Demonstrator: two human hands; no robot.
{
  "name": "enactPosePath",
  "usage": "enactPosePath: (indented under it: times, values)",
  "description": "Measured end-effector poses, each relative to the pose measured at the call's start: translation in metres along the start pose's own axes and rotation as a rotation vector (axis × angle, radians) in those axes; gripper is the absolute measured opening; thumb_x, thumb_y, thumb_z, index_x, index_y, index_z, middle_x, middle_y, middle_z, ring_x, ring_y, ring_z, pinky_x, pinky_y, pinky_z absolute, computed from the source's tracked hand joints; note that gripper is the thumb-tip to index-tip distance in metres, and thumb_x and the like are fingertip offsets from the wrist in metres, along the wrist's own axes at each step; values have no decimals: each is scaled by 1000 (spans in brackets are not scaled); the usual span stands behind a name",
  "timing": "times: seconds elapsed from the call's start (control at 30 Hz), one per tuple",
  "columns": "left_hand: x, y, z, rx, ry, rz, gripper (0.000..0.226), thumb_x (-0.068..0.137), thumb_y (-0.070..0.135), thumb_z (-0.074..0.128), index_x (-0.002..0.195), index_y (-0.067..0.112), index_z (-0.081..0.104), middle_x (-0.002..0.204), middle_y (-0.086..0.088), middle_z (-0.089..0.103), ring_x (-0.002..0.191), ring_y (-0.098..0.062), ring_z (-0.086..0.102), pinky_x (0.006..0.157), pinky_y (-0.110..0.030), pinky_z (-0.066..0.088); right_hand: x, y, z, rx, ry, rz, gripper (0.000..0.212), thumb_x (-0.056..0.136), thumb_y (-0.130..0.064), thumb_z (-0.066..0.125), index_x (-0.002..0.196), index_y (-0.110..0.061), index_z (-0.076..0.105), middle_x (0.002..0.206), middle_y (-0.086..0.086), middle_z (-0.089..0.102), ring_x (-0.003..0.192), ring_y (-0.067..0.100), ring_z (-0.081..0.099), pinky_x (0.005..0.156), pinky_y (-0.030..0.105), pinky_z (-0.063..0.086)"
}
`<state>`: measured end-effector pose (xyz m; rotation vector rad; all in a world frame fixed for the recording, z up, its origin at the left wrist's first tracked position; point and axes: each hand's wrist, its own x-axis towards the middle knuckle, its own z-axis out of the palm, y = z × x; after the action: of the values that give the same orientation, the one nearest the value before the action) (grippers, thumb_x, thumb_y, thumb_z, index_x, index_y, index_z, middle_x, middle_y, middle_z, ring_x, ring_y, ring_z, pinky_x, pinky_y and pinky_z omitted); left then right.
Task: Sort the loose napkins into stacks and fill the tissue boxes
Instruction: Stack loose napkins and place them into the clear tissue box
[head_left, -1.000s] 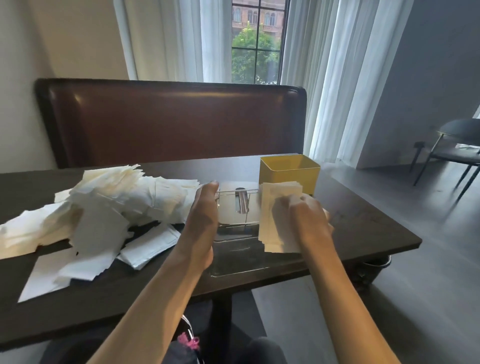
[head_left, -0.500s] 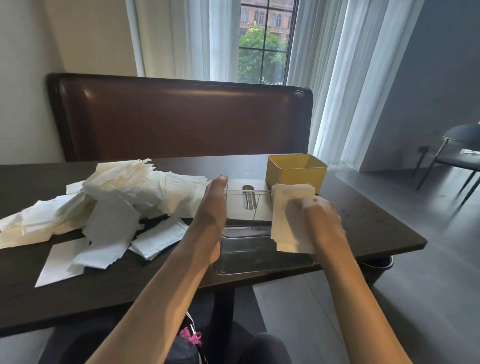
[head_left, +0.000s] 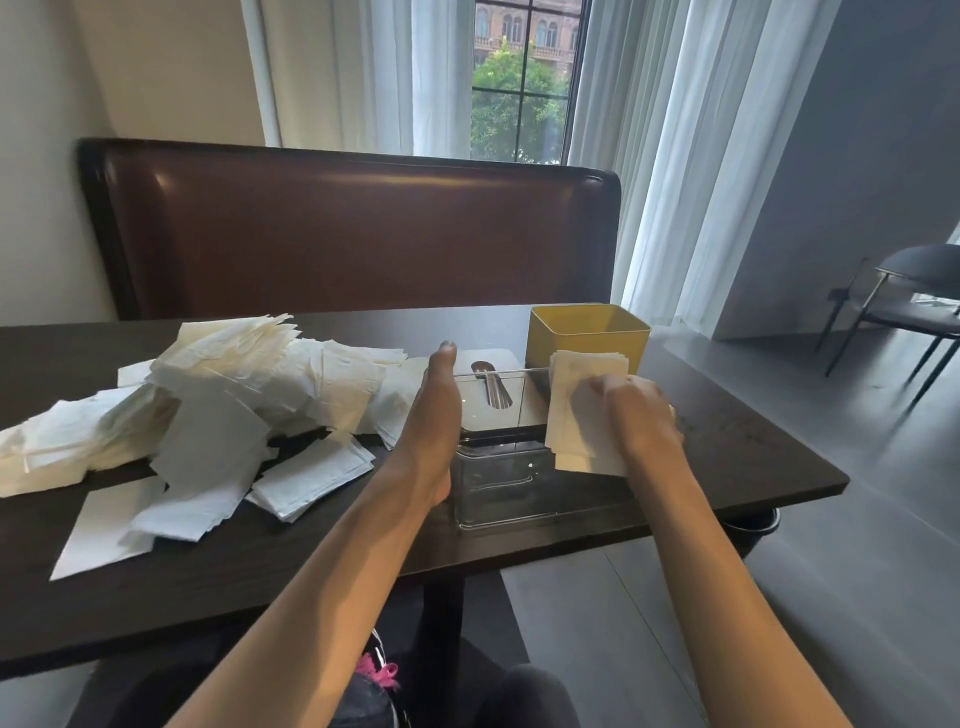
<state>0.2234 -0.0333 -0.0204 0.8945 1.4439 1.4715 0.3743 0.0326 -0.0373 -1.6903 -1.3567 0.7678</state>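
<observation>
A clear tissue box (head_left: 498, 488) stands near the table's front edge, its slotted lid (head_left: 491, 387) raised behind it. My left hand (head_left: 431, 415) rests flat and edge-on against the box's left side, fingers straight. My right hand (head_left: 636, 415) grips a neat stack of white napkins (head_left: 576, 410), held upright over the box's right end. A yellow box (head_left: 589, 332) stands open just behind the stack. A big heap of loose napkins (head_left: 208, 410) covers the table's left half.
The dark table (head_left: 753, 447) ends close on the right. A brown padded bench back (head_left: 353, 234) faces me. A grey chair (head_left: 909, 296) stands on the floor at far right. Curtains and a window are behind.
The view has shifted slightly; both hands and the napkin stack keep nearly the same places at the clear box.
</observation>
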Motion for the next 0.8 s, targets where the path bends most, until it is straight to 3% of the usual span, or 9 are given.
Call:
enactPosePath:
  times: [0.13, 0.23, 0.27, 0.4, 0.5, 0.6, 0.67, 0.77, 0.8]
  values:
    - [7, -3, -6, -25, -14, -41, 40, 108, 48, 25, 76, 34, 47, 58, 17, 50, 61, 3, 41, 83, -32, 34, 4, -11, -5, -50, 35, -61, 36, 97, -42, 39, 114, -15, 56, 129, 8, 55, 124, 32, 47, 111, 54, 32]
    - [13, -2, -12, -77, -42, -52, 38, 107, 50, 24, 100, 33, 56, 85, 11, 49, 74, 1, 46, 94, -36, 31, 6, -32, -4, 52, -63, -110, 29, 96, -40, 42, 109, -17, 53, 123, 11, 56, 113, 31, 52, 105, 52, 40]
    - [13, -1, -13, -78, -55, -65, 40, 107, 51, 23, 111, 31, 58, 89, 8, 49, 76, -1, 48, 92, -38, 35, 5, -40, -2, 90, -118, -104, 26, 98, -36, 43, 109, -15, 53, 122, 12, 55, 112, 31, 53, 104, 50, 41]
    - [16, 1, -18, -50, -13, -85, 39, 106, 52, 25, 96, 30, 55, 77, 14, 50, 60, 6, 48, 61, -28, 38, 11, -61, 19, 105, -403, -24, 15, 92, -32, 55, 91, -17, 55, 116, 9, 58, 112, 27, 53, 105, 42, 42]
    - [25, -4, -21, -98, 5, -109, 43, 104, 58, 26, 127, 30, 50, 91, 9, 52, 76, -3, 48, 83, -40, 40, 21, -51, 37, 98, -560, 36, 23, 96, -25, 54, 115, -14, 58, 134, 6, 53, 126, 31, 50, 111, 46, 37]
    - [30, -6, -25, -95, -33, -132, 51, 104, 60, 23, 135, 29, 47, 125, -2, 54, 101, -13, 56, 97, -51, 39, 26, -39, 48, 10, -655, 50, 7, 97, -26, 55, 97, -21, 60, 126, -1, 56, 118, 26, 54, 102, 39, 43]
    - [32, -8, -26, -65, -48, -155, 56, 103, 61, 22, 140, 27, 46, 139, -4, 52, 124, -21, 52, 101, -57, 42, 29, -36, 54, -69, -683, 81, 11, 95, -34, 59, 100, -24, 60, 139, 3, 52, 127, 28, 50, 110, 43, 34]
    - [34, -7, -25, -48, -23, -140, 46, 106, 56, 21, 113, 23, 53, 97, 6, 56, 86, -9, 54, 69, -37, 46, 31, -40, 62, -181, -768, 65, 40, 100, -34, 53, 136, -15, 50, 148, 6, 44, 133, 25, 44, 103, 33, 35]
    - [35, -8, -25, -42, -16, -139, 46, 106, 55, 21, 105, 23, 54, 90, 7, 53, 80, -7, 51, 71, -36, 44, 30, -42, 63, -209, -792, 67, 45, 101, -31, 52, 141, -11, 46, 146, 7, 46, 129, 24, 48, 101, 30, 38]
